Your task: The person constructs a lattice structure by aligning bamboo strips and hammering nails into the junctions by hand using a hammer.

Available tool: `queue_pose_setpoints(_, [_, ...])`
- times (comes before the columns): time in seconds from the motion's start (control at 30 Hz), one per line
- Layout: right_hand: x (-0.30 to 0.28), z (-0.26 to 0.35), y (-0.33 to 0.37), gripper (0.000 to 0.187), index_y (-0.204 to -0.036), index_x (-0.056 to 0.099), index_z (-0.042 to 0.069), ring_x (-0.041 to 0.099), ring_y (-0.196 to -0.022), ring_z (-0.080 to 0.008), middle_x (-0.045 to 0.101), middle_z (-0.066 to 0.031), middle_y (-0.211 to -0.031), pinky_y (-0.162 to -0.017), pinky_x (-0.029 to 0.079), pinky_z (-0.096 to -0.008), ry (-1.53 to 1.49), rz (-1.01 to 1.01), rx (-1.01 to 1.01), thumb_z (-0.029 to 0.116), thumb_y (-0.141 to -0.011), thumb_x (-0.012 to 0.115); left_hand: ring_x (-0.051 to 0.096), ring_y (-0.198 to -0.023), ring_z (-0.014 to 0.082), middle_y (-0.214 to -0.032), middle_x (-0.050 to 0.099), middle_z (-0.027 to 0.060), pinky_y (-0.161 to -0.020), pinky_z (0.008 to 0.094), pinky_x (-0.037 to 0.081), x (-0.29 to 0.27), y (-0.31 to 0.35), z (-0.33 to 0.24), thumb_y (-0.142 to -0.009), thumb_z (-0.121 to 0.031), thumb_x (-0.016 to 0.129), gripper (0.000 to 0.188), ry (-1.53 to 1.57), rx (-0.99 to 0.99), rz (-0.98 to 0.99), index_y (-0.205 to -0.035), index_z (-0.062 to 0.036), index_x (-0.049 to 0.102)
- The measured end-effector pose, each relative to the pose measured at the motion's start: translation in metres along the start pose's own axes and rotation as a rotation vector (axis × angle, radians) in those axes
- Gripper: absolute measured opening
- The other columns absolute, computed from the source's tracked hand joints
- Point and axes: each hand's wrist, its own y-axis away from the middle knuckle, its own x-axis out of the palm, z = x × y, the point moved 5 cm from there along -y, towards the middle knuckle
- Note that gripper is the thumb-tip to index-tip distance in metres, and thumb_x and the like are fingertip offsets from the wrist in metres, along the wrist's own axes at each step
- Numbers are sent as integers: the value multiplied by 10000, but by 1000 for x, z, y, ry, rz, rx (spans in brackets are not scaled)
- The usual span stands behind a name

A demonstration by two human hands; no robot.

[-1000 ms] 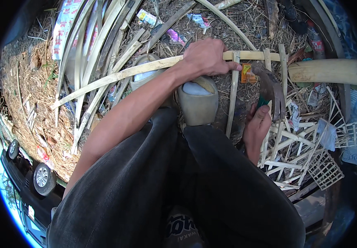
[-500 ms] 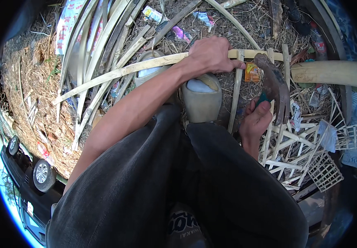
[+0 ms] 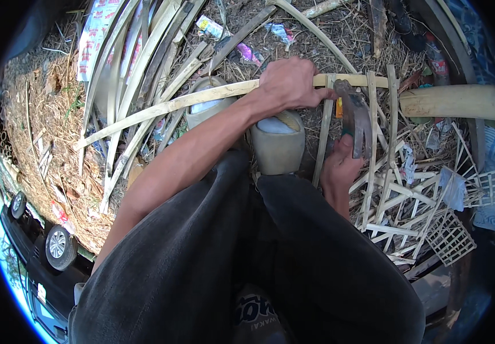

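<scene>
long pale strip passing through clenched left fingers, right fingers grasping dark curved tool

Markings: large pale lettering on the dark grey cloth shirt, near centre; red print, too small to read, on the flat white sheet, far left.

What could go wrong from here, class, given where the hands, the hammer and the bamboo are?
1. The thumb of the left hand lies very near the head of the claw hammer in the right hand, so a stray blow might catch it.
2. The thin bamboo slat beside that thumb could split if struck.
3. The long bamboo strip passes across the left shoe in this view; a foot movement might shift it.
</scene>
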Motion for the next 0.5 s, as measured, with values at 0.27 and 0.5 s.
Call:
queue_pose_setpoints(0.27, [4, 8, 2, 523, -803, 460, 85, 372, -591, -54, 418, 49, -676, -552, 281, -228, -231, -138, 161, 521, -1082, 537, 745, -755, 401, -713, 710, 230, -740, 505, 595, -2, 8, -1, -819, -690, 750, 685, -38, 3, 19, -912, -12, 790])
queue_pose_setpoints(0.5, [16, 65, -68, 312, -973, 743, -21, 420, -596, -46, 463, 69, -657, -553, 343, -248, 53, -140, 23, 249, -889, 875, 743, -772, 417, -735, 715, 241, -745, 504, 603, 4, 2, 1, -851, -616, 739, 603, -72, 80, -66, -935, -21, 794])
